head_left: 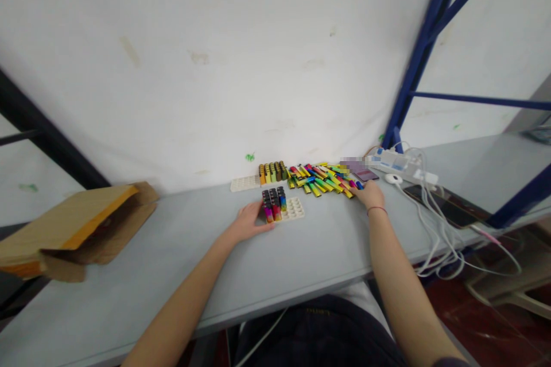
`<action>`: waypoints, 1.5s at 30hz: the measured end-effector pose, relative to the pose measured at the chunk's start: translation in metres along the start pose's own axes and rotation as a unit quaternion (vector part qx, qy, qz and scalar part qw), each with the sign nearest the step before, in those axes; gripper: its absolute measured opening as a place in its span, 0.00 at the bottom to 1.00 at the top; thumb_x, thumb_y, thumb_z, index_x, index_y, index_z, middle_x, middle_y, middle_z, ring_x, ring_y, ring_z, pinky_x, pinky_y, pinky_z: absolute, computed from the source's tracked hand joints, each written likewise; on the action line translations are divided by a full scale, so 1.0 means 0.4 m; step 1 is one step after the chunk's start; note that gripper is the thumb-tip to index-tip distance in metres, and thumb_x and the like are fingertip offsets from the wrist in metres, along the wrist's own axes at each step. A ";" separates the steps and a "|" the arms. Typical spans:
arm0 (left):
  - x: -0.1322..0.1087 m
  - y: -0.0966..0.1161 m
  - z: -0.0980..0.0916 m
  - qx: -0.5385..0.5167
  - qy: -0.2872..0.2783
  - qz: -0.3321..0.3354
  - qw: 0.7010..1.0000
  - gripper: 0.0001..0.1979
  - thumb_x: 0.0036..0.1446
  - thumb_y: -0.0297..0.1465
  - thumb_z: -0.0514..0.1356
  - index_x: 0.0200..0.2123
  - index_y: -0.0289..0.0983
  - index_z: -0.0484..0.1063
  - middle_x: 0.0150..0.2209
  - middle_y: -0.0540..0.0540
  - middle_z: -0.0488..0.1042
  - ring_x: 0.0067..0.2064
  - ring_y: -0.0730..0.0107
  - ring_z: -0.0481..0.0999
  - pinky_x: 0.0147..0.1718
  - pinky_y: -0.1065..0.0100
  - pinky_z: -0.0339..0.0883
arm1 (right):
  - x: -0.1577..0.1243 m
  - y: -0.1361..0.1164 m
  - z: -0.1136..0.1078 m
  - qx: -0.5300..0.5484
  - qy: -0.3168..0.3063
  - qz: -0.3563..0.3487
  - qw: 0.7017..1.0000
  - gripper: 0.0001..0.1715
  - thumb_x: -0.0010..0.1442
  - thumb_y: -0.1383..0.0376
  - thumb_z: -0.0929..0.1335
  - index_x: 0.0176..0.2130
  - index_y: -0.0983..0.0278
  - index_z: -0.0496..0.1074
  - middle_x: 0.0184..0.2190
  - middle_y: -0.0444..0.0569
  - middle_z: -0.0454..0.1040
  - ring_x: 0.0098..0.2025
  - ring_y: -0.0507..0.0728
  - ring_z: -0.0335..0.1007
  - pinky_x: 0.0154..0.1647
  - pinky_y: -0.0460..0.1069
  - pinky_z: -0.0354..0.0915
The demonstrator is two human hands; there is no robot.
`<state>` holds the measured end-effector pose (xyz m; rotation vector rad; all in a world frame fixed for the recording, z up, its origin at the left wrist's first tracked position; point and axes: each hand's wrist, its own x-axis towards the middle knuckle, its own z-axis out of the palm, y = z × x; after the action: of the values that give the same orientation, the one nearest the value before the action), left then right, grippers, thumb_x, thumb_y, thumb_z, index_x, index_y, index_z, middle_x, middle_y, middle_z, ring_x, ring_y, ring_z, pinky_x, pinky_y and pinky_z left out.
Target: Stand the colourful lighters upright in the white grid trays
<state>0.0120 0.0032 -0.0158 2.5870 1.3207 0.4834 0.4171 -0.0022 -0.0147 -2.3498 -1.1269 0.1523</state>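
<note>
My left hand (248,222) lies on the grey table (172,241) with its fingers apart, its fingertips just beside a white holed tray (295,209). Colourful lighters (272,205) stand upright in that tray's left part. My right hand (371,195) rests at the right end of a loose heap of yellow, green and red lighters (317,179). Its fingertips touch a blue-tipped lighter (359,185), but I cannot tell whether they grip it. Behind the heap, a row of upright lighters (272,171) stands in a second white tray (243,183).
A brown cardboard mailer (77,229) lies open at the table's left end. To the right are a power strip (391,159), tangled white cables (433,235) and a smartphone (443,206). A blue metal frame (424,51) rises at the right, against a white wall.
</note>
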 end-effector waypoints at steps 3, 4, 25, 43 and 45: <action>0.000 0.001 -0.001 -0.001 -0.002 -0.002 1.000 0.38 0.51 0.49 0.61 0.59 0.32 0.60 0.55 0.35 0.68 0.55 0.46 0.67 0.53 0.52 0.59 | -0.003 -0.003 -0.006 0.034 0.031 -0.017 0.999 0.22 0.52 0.54 0.69 0.40 0.68 0.73 0.38 0.60 0.76 0.41 0.64 0.73 0.36 0.51 0.63; 0.000 0.002 -0.002 -0.002 -0.002 -0.002 1.000 0.37 0.51 0.49 0.61 0.59 0.32 0.60 0.55 0.35 0.68 0.54 0.46 0.67 0.53 0.52 0.59 | -0.003 -0.006 -0.007 0.050 0.051 -0.028 0.997 0.20 0.54 0.54 0.68 0.40 0.67 0.74 0.38 0.60 0.77 0.40 0.64 0.72 0.37 0.51 0.63; -0.001 -0.003 0.001 -0.009 0.014 0.002 1.000 0.37 0.50 0.50 0.61 0.58 0.35 0.62 0.53 0.37 0.70 0.53 0.47 0.69 0.53 0.53 0.60 | -0.168 -0.232 0.014 0.584 -0.272 -0.035 0.764 0.34 0.54 0.35 0.55 0.22 0.61 0.58 0.11 0.37 0.50 0.11 0.46 0.40 0.11 0.43 0.38; -0.002 0.008 -0.006 -0.009 0.010 -0.003 1.000 0.36 0.50 0.49 0.62 0.57 0.33 0.63 0.52 0.37 0.71 0.52 0.46 0.69 0.53 0.54 0.60 | -0.200 -0.252 0.027 0.574 -0.256 -0.003 0.777 0.27 0.59 0.45 0.54 0.20 0.60 0.53 0.11 0.36 0.46 0.11 0.46 0.36 0.12 0.42 0.37; -0.002 0.006 -0.006 -0.010 0.010 -0.004 1.000 0.36 0.50 0.49 0.62 0.57 0.33 0.63 0.52 0.37 0.70 0.52 0.46 0.69 0.53 0.53 0.60 | -0.201 -0.253 0.023 0.578 -0.263 0.003 0.772 0.27 0.58 0.44 0.54 0.20 0.60 0.52 0.10 0.36 0.45 0.11 0.46 0.35 0.12 0.42 0.36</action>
<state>0.0126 0.0012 -0.0129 2.5667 1.3242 0.5215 0.2920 -0.0070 0.0186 -1.1747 -0.8250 1.1927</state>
